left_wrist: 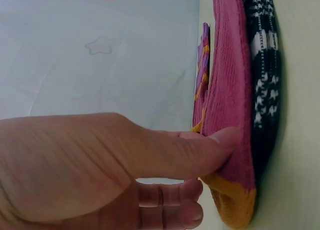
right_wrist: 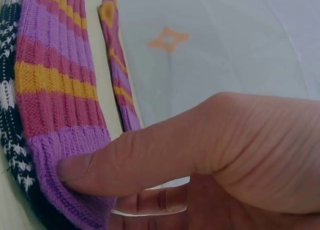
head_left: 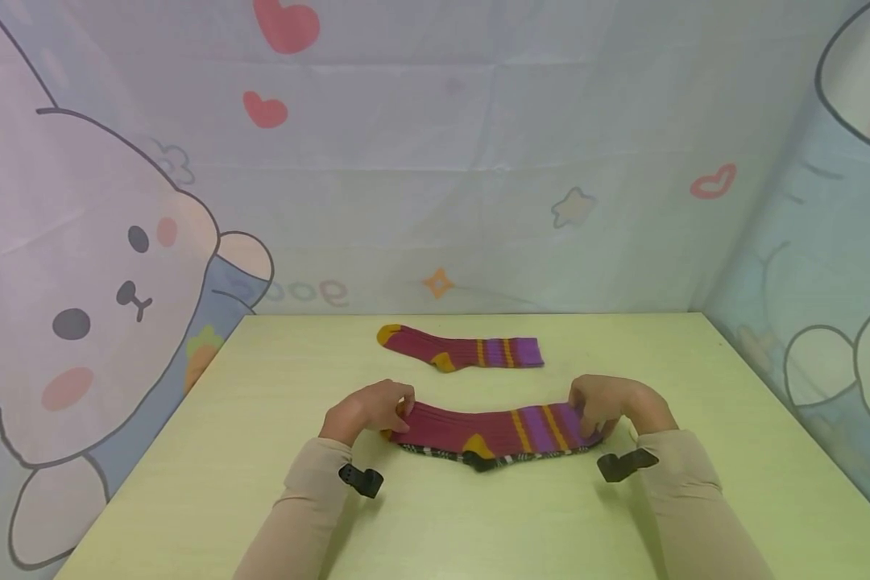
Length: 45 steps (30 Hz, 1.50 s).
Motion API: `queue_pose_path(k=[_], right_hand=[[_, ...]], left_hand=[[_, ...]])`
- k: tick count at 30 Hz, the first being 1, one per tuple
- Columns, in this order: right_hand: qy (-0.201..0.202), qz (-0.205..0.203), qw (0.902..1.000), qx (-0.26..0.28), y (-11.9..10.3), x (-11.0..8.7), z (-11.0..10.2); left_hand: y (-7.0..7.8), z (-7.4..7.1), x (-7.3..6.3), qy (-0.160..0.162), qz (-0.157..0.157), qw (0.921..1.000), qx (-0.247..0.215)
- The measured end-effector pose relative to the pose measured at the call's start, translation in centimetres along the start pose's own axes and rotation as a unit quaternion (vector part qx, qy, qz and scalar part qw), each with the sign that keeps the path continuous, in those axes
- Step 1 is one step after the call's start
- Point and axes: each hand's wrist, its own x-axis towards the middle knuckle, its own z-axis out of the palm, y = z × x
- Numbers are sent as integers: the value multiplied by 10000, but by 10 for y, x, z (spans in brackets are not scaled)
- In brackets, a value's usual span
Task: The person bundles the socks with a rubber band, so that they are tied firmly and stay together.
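A maroon sock (head_left: 453, 429) with mustard heel and toe and a purple-striped cuff stretches sideways between both hands. My left hand (head_left: 381, 405) pinches it by the toe end, the thumb pressed on the knit in the left wrist view. At the purple cuff (right_wrist: 75, 155), my right hand (head_left: 607, 401) pinches with its thumb on top and fingers behind. A black-and-white patterned sock (left_wrist: 264, 75) lies beneath the maroon one, showing along its near edge. Its dark heel (head_left: 482, 464) pokes out below the mustard heel.
Farther back on the pale yellow table (head_left: 225, 475) lies a matching maroon sock (head_left: 464, 352), flat, toe to the left. A printed cloth backdrop (head_left: 478, 201) rises behind the table's far edge and along both sides.
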Motion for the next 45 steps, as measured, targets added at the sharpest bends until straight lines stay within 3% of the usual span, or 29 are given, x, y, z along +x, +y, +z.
queue_pose_path(k=[7,23,29,36,45], right_hand=[[-43,49,10000,67,-1,0,1],[-29,17,10000,-23,-1,1,0],[-7,-44,9999,102,2,0,-2],[557,-541,9959,-462,2,1,-9],[1425,-1055,9815,-722,-10,11,-15]], left_hand=[[2,1,1,-32,-349,9994,-31],[5,1,0,-163,-446,9989,-62],[5,0,0,-114,-346,9993,-2],[0,-3,-3,77,-164,9996,-199],[-14,-6,6,817,-57,9941,-712]])
